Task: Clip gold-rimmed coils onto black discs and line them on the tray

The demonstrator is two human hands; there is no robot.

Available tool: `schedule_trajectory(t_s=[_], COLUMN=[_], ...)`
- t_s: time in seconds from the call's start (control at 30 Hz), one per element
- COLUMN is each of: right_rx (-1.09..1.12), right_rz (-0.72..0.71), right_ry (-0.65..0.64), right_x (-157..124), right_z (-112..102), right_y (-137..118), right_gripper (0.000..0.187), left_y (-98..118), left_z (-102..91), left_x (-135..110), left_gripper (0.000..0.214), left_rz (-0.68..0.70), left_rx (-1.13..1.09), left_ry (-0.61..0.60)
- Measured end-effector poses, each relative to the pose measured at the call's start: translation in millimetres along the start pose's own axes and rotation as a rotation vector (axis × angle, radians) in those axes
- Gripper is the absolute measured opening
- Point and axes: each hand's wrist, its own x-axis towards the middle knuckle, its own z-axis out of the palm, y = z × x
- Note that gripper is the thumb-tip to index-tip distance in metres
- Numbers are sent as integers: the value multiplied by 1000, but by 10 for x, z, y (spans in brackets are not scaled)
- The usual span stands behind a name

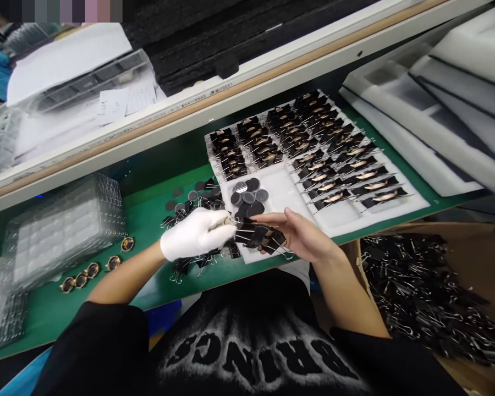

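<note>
My left hand (198, 234) wears a white glove and is closed in a pinch at the end of a black binder clip (253, 231). My bare right hand (301, 236) cups several black binder clips from below, its fingers curled round them. Both hands hover over the near edge of a white foam tray (346, 212). Rows of clipped gold-and-black parts (313, 148) fill the tray's far side. A pile of dark round discs (247, 198) lies on the tray just beyond my hands.
Loose clips and discs (190, 201) lie on the green bench (144, 220). Gold-rimmed round parts (93, 269) sit at the left beside stacked clear blister trays (61, 225). A cardboard box of binder clips (421, 291) stands at the right. White foam sheets (445, 93) lie beyond.
</note>
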Motion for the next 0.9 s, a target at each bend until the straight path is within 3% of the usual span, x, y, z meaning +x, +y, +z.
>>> schedule_trajectory(t_s=[0.1,0.17,0.23,0.3,0.4,0.5,0.57,0.73,0.9], right_rx=[176,141,27,-118,-341,-572,-609,-548,-988], right_rz=[199,135,-12,-113,-189,-278,-326,-380,-548], right_ry=[-116,-63,54,132,200,374,489,573,570], right_x=[-66,-152,-267,-396,-581,-730,-807,-977,-1142], right_z=[-84,-147,-204,-248,-289,-314,-338,-512,-956], right_y=[34,28,-1,-37,-67,-22,52,175,-109], right_gripper=[60,51,48,52,53,44,41,42,28], left_y=[7,44,114,207,353,481,553,686,764], left_z=[-15,-24,-12,40,201,401,516,707,946], left_x=[89,152,216,292,448,624,722,906,1178], left_gripper=[33,41,54,57,40,38,41,42,35], left_rz=[235,349,310,164,-17,-111,-161,-102,102], left_rx=[204,306,246,77,-89,-161,-228,-175,129], left_ry=[65,33,-41,-113,-195,-209,-184,-109,13])
